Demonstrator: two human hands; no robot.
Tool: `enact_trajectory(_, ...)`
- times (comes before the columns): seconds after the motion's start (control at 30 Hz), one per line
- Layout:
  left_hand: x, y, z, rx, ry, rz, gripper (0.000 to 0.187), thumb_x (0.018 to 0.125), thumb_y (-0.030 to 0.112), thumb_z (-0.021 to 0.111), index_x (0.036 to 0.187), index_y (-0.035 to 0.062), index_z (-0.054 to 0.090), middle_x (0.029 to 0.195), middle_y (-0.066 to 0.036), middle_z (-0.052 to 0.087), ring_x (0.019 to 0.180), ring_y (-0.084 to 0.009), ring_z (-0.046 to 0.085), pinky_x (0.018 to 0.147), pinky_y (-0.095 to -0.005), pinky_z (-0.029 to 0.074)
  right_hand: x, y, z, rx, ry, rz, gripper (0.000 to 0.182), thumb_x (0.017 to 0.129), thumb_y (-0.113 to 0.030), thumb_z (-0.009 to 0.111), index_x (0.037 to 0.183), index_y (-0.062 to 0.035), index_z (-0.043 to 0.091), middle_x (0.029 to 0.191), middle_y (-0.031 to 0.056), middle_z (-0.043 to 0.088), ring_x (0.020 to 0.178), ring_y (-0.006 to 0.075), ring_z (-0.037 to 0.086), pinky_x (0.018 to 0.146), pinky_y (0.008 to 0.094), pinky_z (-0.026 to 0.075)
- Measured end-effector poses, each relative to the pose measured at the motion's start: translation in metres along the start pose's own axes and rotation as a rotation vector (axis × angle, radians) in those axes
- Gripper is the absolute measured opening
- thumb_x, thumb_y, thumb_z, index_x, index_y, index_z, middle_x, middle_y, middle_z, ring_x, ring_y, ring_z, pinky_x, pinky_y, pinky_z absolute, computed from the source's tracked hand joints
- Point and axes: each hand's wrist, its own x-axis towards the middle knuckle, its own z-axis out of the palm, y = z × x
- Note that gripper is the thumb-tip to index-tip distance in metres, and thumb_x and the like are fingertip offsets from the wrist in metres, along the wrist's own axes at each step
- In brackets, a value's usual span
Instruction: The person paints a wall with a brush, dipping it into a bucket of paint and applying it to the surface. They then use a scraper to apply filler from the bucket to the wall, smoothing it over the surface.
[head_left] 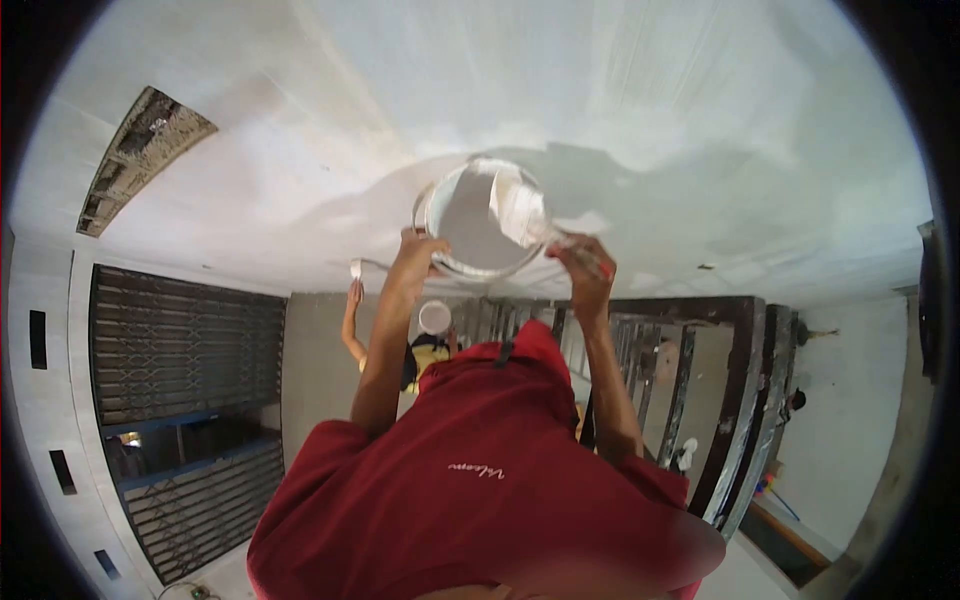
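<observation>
A round white bucket [446, 203] with greyish-white paint [473, 232] in it is held up in front of my chest. My left hand [424, 250] is closed on the near left side of its rim. My right hand [588, 266] grips the handle of a wide paintbrush [520, 208] from the right. The brush head, thick with whitish paint and slightly blurred, overlaps the right part of the bucket's opening. My fingers partly hide the handle.
Below left, a person in yellow [430, 352] raises a small brush [357, 268] near another white bucket [434, 317]. A dark metal railing [735, 400] stands at right, a folding gate [185, 345] at left. A pale painted surface [640, 90] spans the top, with a rough opening [140, 160].
</observation>
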Motion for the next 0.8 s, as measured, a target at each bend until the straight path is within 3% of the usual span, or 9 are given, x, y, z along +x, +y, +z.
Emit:
enact_trajectory(0.1,-0.003,-0.006,0.005,-0.126,0.051,0.004,0.057,0.072,0.012,0.066,0.117,-0.0059,0.036,0.101,-0.017,0.054,0.081,-0.0249,0.061,0.056,-0.0379,0.055,0.002,-0.008,0.007,0.004,-0.089,-0.134,0.014,0.077,0.006,0.068,0.09,0.0,0.067,0.093,0.0146,0.067,0.086,0.0208,0.066,0.077,0.0298,0.052)
enact_trajectory(0.2,-0.004,-0.011,0.003,-0.152,0.052,-0.029,0.055,0.072,0.011,0.065,0.115,-0.0066,0.035,0.102,-0.017,0.053,0.082,-0.0256,0.062,0.054,-0.0372,0.056,0.015,-0.019,0.012,-0.176,-0.174,-0.373,0.02,0.074,0.008,0.067,0.091,-0.0015,0.068,0.098,0.0175,0.065,0.088,0.0271,0.067,0.076,0.0315,0.053)
enact_trajectory(0.27,-0.006,-0.018,0.006,-0.204,0.071,-0.007,0.052,0.072,0.008,0.064,0.113,-0.0073,0.036,0.102,-0.018,0.054,0.084,-0.0264,0.064,0.06,-0.0392,0.06,0.016,-0.049,0.014,-0.24,-0.228,-0.472,0.022,0.073,0.01,0.066,0.091,-0.0017,0.067,0.103,0.0188,0.064,0.089,0.0306,0.067,0.077,0.0328,0.053)
enact_trajectory(0.4,0.007,-0.052,0.004,-0.281,0.067,0.021,0.045,0.071,0.006,0.062,0.109,-0.0109,0.044,0.1,-0.02,0.058,0.084,-0.0281,0.066,0.066,-0.0419,0.061,0.041,-0.101,0.025,-0.377,-0.241,-0.649,0.027,0.067,0.008,0.068,0.092,-0.001,0.066,0.111,0.0179,0.061,0.09,0.0299,0.066,0.075,0.033,0.054)
enact_trajectory(0.47,0.008,-0.061,0.005,-0.303,0.064,0.037,0.043,0.071,0.006,0.061,0.107,-0.0126,0.048,0.098,-0.021,0.06,0.083,-0.0292,0.067,0.067,-0.0423,0.061,0.065,-0.124,0.032,-0.503,-0.167,-0.91,0.03,0.065,0.005,0.067,0.094,-0.0031,0.066,0.111,0.0169,0.061,0.091,0.0285,0.064,0.07,0.0319,0.054)
enact_trajectory(0.53,-0.001,-0.064,0.004,-0.315,0.094,0.058,0.041,0.071,0.006,0.06,0.106,-0.0138,0.052,0.096,-0.021,0.062,0.081,-0.0305,0.068,0.068,-0.0423,0.061,0.076,-0.153,0.044,-0.632,-0.084,-0.962,0.031,0.063,0.004,0.066,0.093,-0.0049,0.066,0.11,0.0155,0.06,0.09,0.0276,0.062,0.065,0.0313,0.053)
enact_trajectory(0.63,-0.009,-0.07,-0.006,-0.419,-0.045,0.052,0.058,0.067,0.004,0.065,0.11,-0.0066,0.027,0.108,-0.02,0.045,0.092,-0.0305,0.061,0.067,-0.0439,0.062,0.111,-0.166,0.069,-0.763,0.111,-1.211,0.024,0.062,0.002,0.066,0.085,-0.0054,0.064,0.105,0.0136,0.059,0.081,0.0256,0.058,0.06,0.0309,0.051)
enact_trajectory(0.7,-0.007,-0.074,-0.007,-0.43,-0.075,0.02,0.058,0.068,0.005,0.064,0.111,-0.0069,0.027,0.107,-0.02,0.046,0.09,-0.031,0.063,0.066,-0.0437,0.063,0.134,-0.166,0.084,-0.796,0.189,-1.323,0.02,0.061,0.001,0.066,0.08,-0.0051,0.061,0.103,0.013,0.058,0.076,0.0247,0.056,0.059,0.0308,0.051)
enact_trajectory(0.8,-0.01,-0.077,-0.005,-0.441,-0.082,0.045,0.058,0.069,0.004,0.063,0.111,-0.0071,0.026,0.105,-0.021,0.047,0.086,-0.0317,0.064,0.064,-0.0428,0.063,0.149,-0.151,0.097,-0.87,0.139,-1.316,0.019,0.058,-0.002,0.067,0.074,-0.0054,0.057,0.103,0.0143,0.057,0.073,0.0232,0.053,0.057,0.0305,0.051)
